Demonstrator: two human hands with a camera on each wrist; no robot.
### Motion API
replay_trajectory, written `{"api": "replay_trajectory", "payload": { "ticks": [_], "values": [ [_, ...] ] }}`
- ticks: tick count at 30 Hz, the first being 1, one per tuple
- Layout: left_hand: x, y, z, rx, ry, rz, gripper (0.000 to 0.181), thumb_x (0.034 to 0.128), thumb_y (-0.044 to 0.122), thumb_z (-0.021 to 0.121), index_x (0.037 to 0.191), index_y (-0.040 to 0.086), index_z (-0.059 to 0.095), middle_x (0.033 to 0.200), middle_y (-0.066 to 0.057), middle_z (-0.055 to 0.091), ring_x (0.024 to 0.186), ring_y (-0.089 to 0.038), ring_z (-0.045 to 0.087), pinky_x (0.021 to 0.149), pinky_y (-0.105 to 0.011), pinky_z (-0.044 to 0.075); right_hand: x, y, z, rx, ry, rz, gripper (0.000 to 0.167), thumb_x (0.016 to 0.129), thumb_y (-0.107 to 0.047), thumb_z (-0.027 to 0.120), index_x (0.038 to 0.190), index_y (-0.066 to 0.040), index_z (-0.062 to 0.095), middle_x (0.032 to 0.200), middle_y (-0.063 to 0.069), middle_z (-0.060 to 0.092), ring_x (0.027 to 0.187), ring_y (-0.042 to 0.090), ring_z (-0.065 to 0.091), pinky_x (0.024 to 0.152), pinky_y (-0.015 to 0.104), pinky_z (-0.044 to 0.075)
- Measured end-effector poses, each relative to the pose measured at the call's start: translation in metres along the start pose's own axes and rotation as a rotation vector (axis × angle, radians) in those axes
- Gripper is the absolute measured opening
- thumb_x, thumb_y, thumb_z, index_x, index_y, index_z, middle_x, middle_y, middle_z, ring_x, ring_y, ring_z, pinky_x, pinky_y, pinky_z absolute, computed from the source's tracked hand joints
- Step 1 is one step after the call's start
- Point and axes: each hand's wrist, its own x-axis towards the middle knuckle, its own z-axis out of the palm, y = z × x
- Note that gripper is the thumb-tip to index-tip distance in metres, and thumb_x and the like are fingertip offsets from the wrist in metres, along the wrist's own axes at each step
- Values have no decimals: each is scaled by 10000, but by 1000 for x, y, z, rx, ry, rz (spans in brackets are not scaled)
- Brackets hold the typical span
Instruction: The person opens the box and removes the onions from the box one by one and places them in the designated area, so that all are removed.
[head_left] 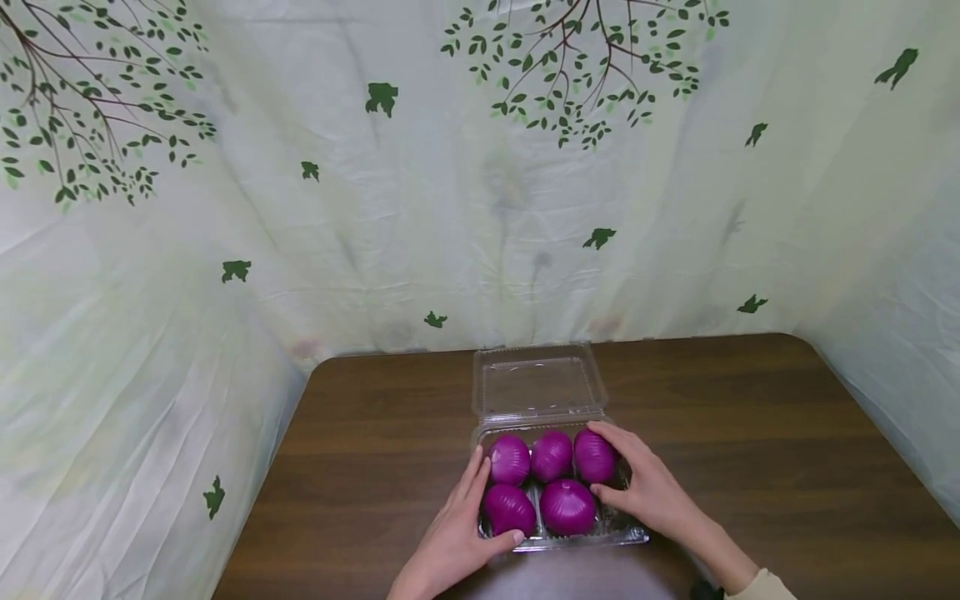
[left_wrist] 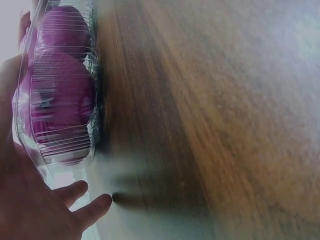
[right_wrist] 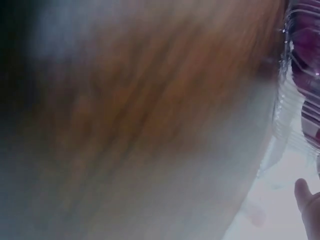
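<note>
A clear plastic clamshell container [head_left: 562, 543] lies on the table with its lid [head_left: 538, 383] folded back. Inside sit several purple onions [head_left: 567, 507], three along the far row and two along the near row. My right hand [head_left: 651, 487] holds the far-right onion [head_left: 595, 455] between thumb and fingers. The near-right spot shows no onion. My left hand [head_left: 459, 533] rests against the container's left side, its fingers fairly straight and its thumb at the front edge. In the left wrist view, two fingers [left_wrist: 95, 209] of that hand stretch past the ribbed plastic wall.
A brown wooden table [head_left: 375, 433] surrounds the container. Behind and beside it hangs a pale cloth [head_left: 510, 208] printed with leafy branches and green birds. The right wrist view is largely blurred tabletop [right_wrist: 150, 100].
</note>
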Motion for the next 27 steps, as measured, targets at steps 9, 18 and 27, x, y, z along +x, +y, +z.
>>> {"api": "replay_trajectory", "payload": {
  "ticks": [9, 18, 27],
  "values": [
    [1, 0, 1, -6, -9, -13, 1058, 783, 695, 671, 1583, 179, 210, 1647, 63, 46, 1438, -320, 254, 1014, -632, 352, -1, -11, -7, 162, 34, 149, 777, 768, -170, 859, 1443, -194, 474, 1371, 1, 531, 1160, 226, 550, 878, 496, 501],
    [1, -1, 1, -9, -7, -12, 1059, 782, 684, 681, 1581, 166, 218, 1647, 54, 55, 1439, -326, 250, 1014, -648, 338, -6, -13, -24, 316, 105, 233, 743, 801, -117, 828, 1433, -198, 445, 1271, 68, 576, 1113, 158, 582, 889, 254, 496],
    [2, 0, 1, -8, -9, -13, 1056, 781, 687, 680, 1584, 188, 209, 1649, 44, 58, 1437, -340, 252, 994, -686, 328, -17, 4, -45, 327, 184, 296, 696, 844, -113, 789, 1442, -148, 435, 1292, 163, 527, 1050, 46, 587, 850, 160, 490]
  ]
}}
